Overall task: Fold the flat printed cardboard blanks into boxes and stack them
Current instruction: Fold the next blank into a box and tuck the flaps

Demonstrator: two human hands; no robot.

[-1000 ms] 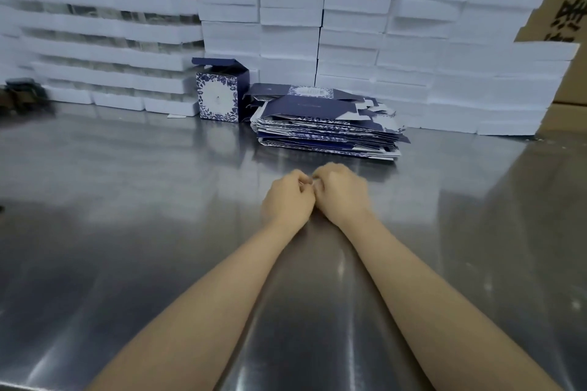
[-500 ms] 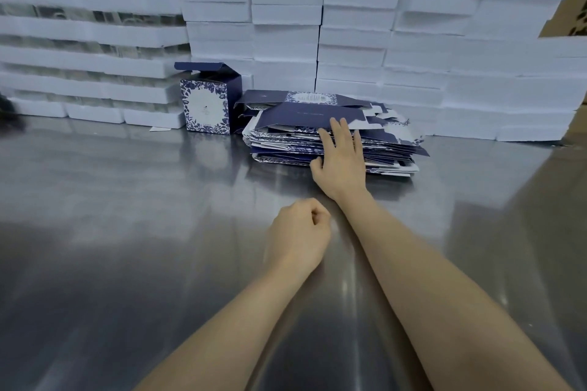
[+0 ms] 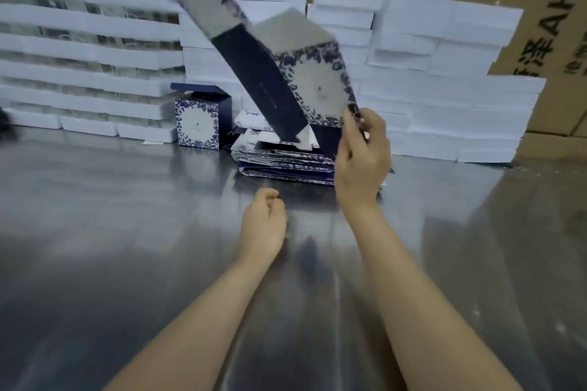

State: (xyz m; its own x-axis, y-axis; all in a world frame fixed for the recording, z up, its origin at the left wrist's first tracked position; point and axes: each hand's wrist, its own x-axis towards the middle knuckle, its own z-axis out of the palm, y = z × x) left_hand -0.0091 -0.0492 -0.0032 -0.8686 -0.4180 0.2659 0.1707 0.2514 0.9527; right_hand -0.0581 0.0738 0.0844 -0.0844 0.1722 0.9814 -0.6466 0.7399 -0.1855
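My right hand [image 3: 362, 155] pinches the lower right corner of a flat navy and white floral cardboard blank [image 3: 279, 67] and holds it raised and tilted above the pile of flat blanks [image 3: 286, 162]. The lifted blank is motion-blurred. My left hand [image 3: 263, 222] rests on the steel table with its fingers curled into a loose fist, holding nothing. One folded box [image 3: 198, 119] with the same blue floral print stands upright left of the pile, its top flap open.
The steel table [image 3: 111, 232] stretches wide on both sides of my arms. Stacks of white foam trays [image 3: 444, 89] line the back edge, with brown shipping cartons [image 3: 540, 9] behind them. A dark object [image 3: 4, 124] sits at the far left edge.
My right hand went from lying flat on the pile to lifting one blank up off it. My left hand stayed curled on the table. The camera tilted upward.
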